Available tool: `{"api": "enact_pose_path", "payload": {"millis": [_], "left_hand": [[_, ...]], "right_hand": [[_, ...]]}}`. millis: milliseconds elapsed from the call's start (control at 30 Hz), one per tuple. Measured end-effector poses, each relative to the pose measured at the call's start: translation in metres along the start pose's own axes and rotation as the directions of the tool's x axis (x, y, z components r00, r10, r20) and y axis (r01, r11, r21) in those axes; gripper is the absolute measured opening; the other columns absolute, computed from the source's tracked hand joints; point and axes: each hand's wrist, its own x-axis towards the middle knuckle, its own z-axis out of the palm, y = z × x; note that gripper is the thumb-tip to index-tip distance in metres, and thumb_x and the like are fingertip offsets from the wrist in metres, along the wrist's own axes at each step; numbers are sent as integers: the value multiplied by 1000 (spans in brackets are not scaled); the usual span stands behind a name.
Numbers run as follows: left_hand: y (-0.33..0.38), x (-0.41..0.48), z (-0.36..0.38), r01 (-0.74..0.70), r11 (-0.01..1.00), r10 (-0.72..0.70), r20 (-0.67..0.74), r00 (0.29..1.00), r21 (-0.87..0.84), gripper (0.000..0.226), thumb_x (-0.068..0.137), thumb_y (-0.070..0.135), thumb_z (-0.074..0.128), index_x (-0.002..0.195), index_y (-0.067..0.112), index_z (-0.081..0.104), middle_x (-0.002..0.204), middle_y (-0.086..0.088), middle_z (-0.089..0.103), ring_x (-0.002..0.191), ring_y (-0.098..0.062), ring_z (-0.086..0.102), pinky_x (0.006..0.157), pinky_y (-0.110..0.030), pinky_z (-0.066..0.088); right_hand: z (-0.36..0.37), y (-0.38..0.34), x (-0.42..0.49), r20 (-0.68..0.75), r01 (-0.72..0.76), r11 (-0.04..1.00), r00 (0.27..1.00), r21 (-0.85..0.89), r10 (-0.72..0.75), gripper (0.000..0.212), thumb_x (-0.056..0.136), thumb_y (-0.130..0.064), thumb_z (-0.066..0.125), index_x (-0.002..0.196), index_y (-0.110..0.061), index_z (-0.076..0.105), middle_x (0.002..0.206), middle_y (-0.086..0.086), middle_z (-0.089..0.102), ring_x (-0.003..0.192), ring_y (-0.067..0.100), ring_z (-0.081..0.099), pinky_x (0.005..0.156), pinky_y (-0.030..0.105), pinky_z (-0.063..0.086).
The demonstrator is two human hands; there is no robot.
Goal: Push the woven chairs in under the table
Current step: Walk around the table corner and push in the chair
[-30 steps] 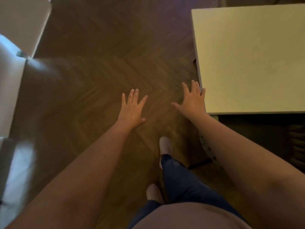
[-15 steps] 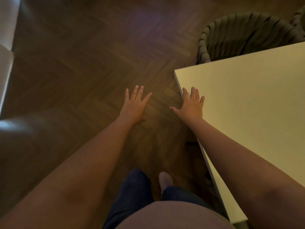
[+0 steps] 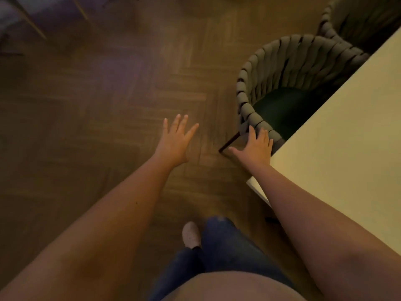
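Dark blue jeans [image 3: 225, 242] are worn. A pale, speckled shoe [image 3: 191, 234] is seen well below the left grip [image 3: 174, 141]. A plain dull-pink top [image 3: 227, 287] is worn.

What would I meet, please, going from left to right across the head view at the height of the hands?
In order: left hand → dark chair leg → right hand → pale table.

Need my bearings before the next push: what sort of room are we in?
Probably a dining area, home or restaurant I can't tell: padded woven chairs drawn up along a pale table, on a herringbone wood floor.
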Motion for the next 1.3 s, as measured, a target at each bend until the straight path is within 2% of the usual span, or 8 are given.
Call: {"api": "enact_pose_path", "payload": {"millis": [200,400,700,800,900,1033,1233,1300], "left_hand": [[-52,115,-22,-213,973,217,-28,976,93,100,87,41,63,152,27,-11,160,-13,-13,147,-32,-13,114,-56,-6],[-98,250,-58,-355,918,365,-21,931,177,100,88,44,61,151,27,-15,159,-13,-17,146,-32,-15,113,-56,-9],[-130,428,-118,-579,735,604,47,795,351,104,86,46,63,151,24,-16,159,-15,-15,146,-34,-13,115,-58,-2],[-118,485,-135,-673,630,708,67,703,388,104,86,45,63,151,24,-16,159,-15,-15,146,-34,-12,115,-58,-2],[-100,539,-150,-780,443,836,110,537,442,104,86,44,64,152,24,-15,159,-15,-14,146,-34,-12,115,-58,-2],[-75,591,-162,-839,203,936,151,317,505,102,86,44,64,152,24,-12,160,-14,-12,147,-34,-11,114,-59,-1],[-31,627,-164,-873,-56,950,294,102,485,100,86,42,65,153,25,-8,160,-13,-10,147,-33,-10,114,-58,-3],[-11,635,-164,-874,-116,943,328,52,472,100,86,40,66,153,24,-8,160,-14,-11,147,-34,-9,114,-58,-4]], "right_hand": [[5,-33,82,-81,-214,976,975,-49,209,97,86,-59,60,155,-13,10,162,13,3,149,30,-3,120,47,0],[17,-82,203,-106,-415,897,895,152,432,107,83,-65,59,155,-8,3,162,13,5,149,28,-2,120,48,2],[7,-125,330,-43,-601,774,784,197,620,107,83,-67,57,155,-12,0,162,12,4,149,28,0,120,48,3],[4,-124,358,-27,-695,701,707,159,706,106,83,-69,55,155,-15,-1,162,12,2,149,28,-2,120,48,3],[5,-121,378,-1,-789,590,599,169,801,106,82,-70,54,155,-16,-1,162,11,0,149,28,-2,120,48,3],[11,-123,387,22,-856,405,435,320,900,107,80,-73,54,155,-17,4,162,10,3,149,28,0,120,48,5],[23,-144,386,49,-876,269,314,400,948,104,81,-71,55,155,-18,4,162,9,3,149,26,0,120,47,4],[28,-141,388,84,-879,238,297,413,951,106,80,-72,55,155,-18,3,162,10,4,149,26,1,120,47,6]]}}
